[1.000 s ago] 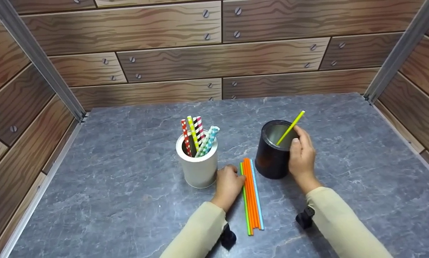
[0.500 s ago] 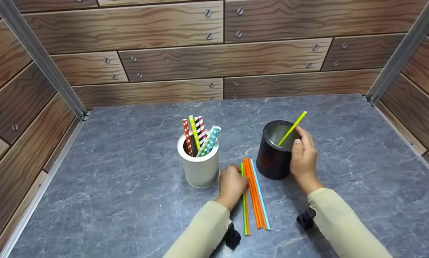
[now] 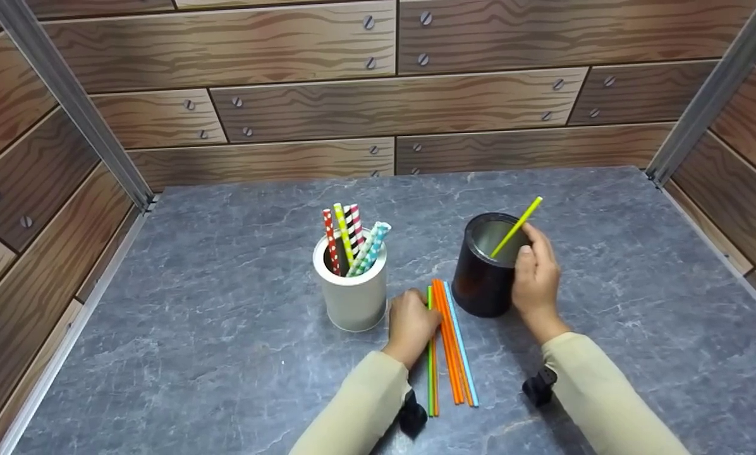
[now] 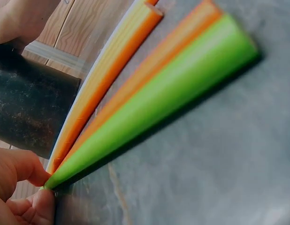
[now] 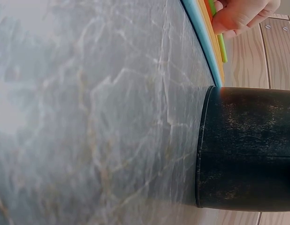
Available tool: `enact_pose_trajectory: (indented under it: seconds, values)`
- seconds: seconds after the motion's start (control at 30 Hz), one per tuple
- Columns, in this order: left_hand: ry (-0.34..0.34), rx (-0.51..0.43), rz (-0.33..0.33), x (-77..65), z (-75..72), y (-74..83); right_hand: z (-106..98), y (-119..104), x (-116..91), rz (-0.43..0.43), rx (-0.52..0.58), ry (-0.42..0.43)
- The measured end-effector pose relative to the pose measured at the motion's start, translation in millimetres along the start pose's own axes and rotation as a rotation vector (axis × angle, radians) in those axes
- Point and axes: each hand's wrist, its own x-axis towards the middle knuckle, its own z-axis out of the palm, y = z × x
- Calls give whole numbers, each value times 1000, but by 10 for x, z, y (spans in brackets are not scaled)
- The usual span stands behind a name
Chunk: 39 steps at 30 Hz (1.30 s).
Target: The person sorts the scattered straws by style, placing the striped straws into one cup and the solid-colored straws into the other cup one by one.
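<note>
**Left hand point(image 3: 413, 325) pinches the green straw point(image 3: 430, 385); right hand point(image 3: 538, 281) holds the black cup point(image 3: 481, 284)**

Your left fingers point(image 4: 27, 165) pinch the green straw at its far end, with one orange straw point(image 3: 436, 385) lying along its right side. Toward your body you have a narrow wedge of tabletop point(image 3: 226, 284) between that pair and the other orange straws point(image 3: 452, 357); up by your fingers the wedge closes. The blue straw point(image 3: 464, 357) forms the right border of the bundle, its far end near the black cup's base. The black wrist camera point(image 3: 413, 414) on your left cuff sits just beside the green straw's near end.

Your right fingers are curled round the black cup's right side, thumb below the rim, while its base stands on the tabletop. A yellow-green straw point(image 3: 517, 226) leans inside it, its tip sticking out past the rim above your fingers.

The white cup point(image 3: 356, 300), holding patterned straws point(image 3: 344, 232), stands close against your left hand's outer side; you cannot tell whether they touch. Your widest room lies left of the white cup and right of your right hand; behind both cups the tabletop runs back to its far edge at the wood-patterned wall point(image 3: 302, 114)
</note>
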Motion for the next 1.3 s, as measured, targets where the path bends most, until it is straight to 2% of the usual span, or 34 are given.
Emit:
enact_pose_trajectory:
  seconds: [0.17,0.37,0.57,0.9,1.3]
  values:
    - [24,5,-1,7,11,-40,-9,-20,1,-17,6,-3]
    - [69,-38,5,4,21,-79,-13,-16,-11,-25,28,-4]
    - [76,-41,-1,4,17,-78,-6,-18,-15,-28,31,-4]
    - [30,-146,-80,21,-7,-81,-14,6,-6,-34,23,12]
    - [104,-244,-123,-1,50,-119,4,-74,3,-11,10,17]
